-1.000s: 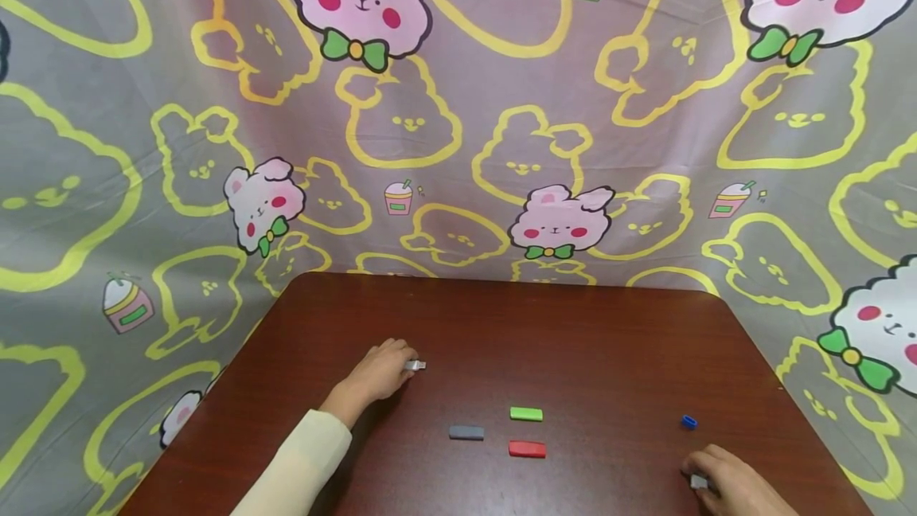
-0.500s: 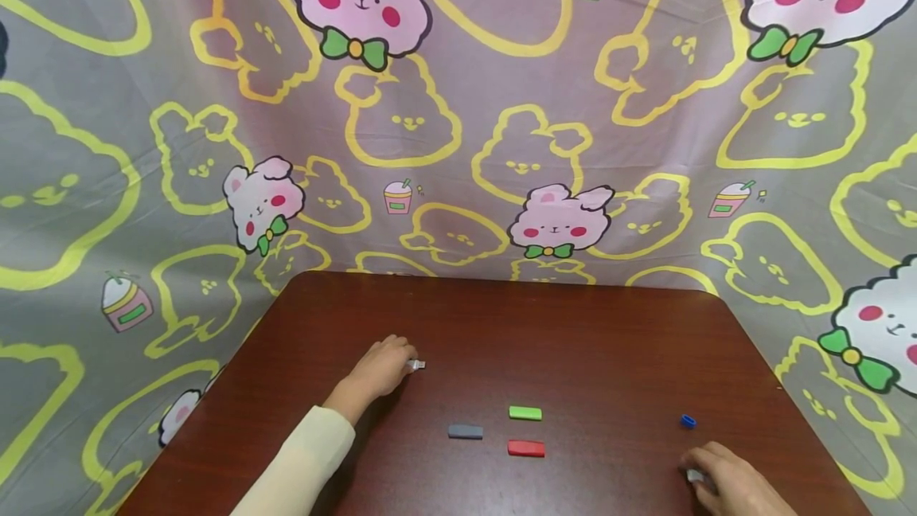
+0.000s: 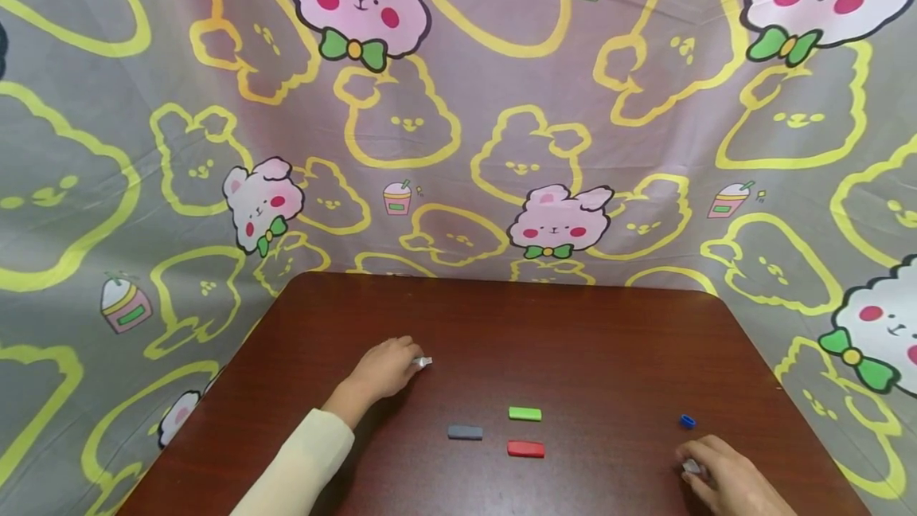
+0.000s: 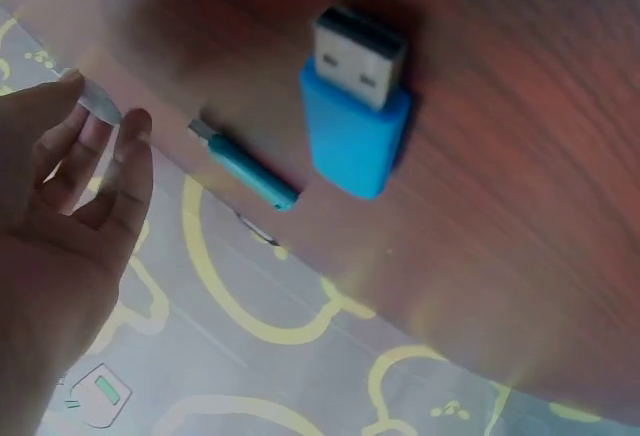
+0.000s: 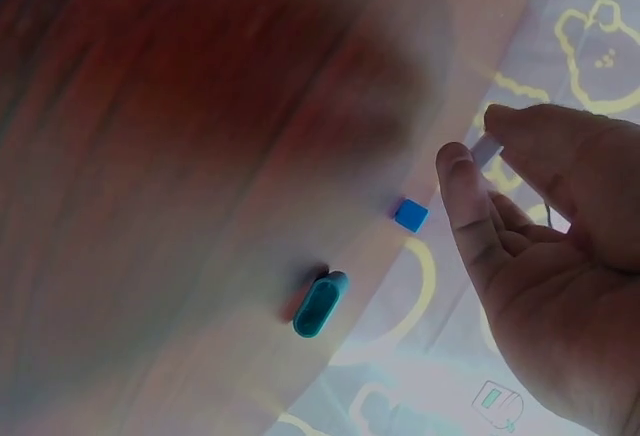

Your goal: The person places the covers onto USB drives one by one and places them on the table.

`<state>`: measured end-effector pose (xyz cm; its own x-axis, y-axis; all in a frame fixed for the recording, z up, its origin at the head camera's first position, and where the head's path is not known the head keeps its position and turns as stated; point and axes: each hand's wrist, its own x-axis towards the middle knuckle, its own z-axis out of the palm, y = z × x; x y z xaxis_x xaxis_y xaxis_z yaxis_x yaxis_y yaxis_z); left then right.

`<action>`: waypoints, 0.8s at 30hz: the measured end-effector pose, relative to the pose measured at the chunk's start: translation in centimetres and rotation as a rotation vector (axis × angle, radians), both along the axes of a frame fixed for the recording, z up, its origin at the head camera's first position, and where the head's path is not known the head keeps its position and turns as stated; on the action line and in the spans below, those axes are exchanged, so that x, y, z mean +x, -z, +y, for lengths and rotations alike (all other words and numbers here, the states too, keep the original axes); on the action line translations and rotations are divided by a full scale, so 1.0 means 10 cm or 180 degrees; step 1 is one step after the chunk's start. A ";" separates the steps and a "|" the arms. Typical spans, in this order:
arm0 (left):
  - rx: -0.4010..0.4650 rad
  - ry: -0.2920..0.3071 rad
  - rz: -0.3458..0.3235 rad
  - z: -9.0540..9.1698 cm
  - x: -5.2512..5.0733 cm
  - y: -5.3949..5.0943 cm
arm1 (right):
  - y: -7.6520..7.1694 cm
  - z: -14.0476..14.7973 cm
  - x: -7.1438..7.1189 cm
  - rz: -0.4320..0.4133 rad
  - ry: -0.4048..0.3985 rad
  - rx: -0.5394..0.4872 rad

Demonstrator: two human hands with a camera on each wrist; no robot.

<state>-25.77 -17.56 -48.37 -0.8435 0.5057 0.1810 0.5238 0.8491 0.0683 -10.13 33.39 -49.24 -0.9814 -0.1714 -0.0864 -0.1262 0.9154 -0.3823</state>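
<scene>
In the head view my left hand (image 3: 384,369) pinches a white USB stick (image 3: 425,361), its plug pointing right. Under that hand the left wrist view finds a blue USB stick (image 4: 355,136) with its metal plug bare, and a teal USB stick (image 4: 252,171), both lying on the table. My right hand (image 3: 731,472) pinches a small light-grey cap (image 3: 692,467) between thumb and fingers. Near it lie a blue cap (image 3: 688,421) and, seen in the right wrist view, a teal cap (image 5: 318,306) with its hollow end showing.
Mid-table lie a grey USB stick (image 3: 465,432), a green one (image 3: 525,414) and a red one (image 3: 526,449), with no plugs showing. A patterned cloth (image 3: 458,142) hangs behind and beside the brown table (image 3: 573,341).
The white USB stick has shifted slightly right in my left hand and tilted up a little. My right hand has edged up and left, with the cap turned in its fingers.
</scene>
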 end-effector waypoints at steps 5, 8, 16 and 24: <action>0.0103 0.0200 0.0145 0.02 0.02 -0.05 | -0.01 -0.03 0.01 0.0236 -0.0040 0.0104; 0.0155 0.0312 0.0185 0.03 0.03 -0.07 | -0.02 -0.03 0.01 0.0392 -0.0102 0.0097; 0.0182 0.0418 0.0156 0.03 0.09 -0.12 | 0.01 -0.05 0.01 0.0784 -0.0096 0.0181; 0.0234 0.0468 -0.0003 0.07 0.18 -0.18 | -0.04 -0.11 -0.02 0.0632 -0.0019 0.0197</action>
